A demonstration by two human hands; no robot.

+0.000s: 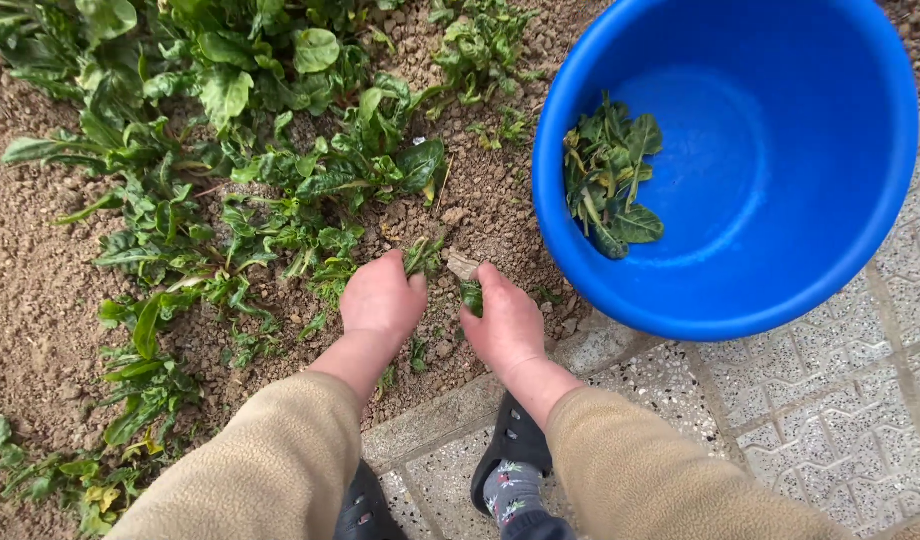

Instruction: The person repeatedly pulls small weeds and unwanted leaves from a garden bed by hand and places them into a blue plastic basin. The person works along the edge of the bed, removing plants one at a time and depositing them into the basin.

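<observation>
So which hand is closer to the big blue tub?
The right hand. It grips leaves just left of the blue tub, near its rim. The left hand holds leaves farther left, beyond the right hand.

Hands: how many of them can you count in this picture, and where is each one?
2. The left hand grips leaves at the soil's edge; the right hand beside it holds a leaf, near the tub.

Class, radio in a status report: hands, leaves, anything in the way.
Left hand gripping small leaves at soil. Right hand closed on another leaf. Blue tub beside, few picked greens inside. Nothing blocking.
</observation>
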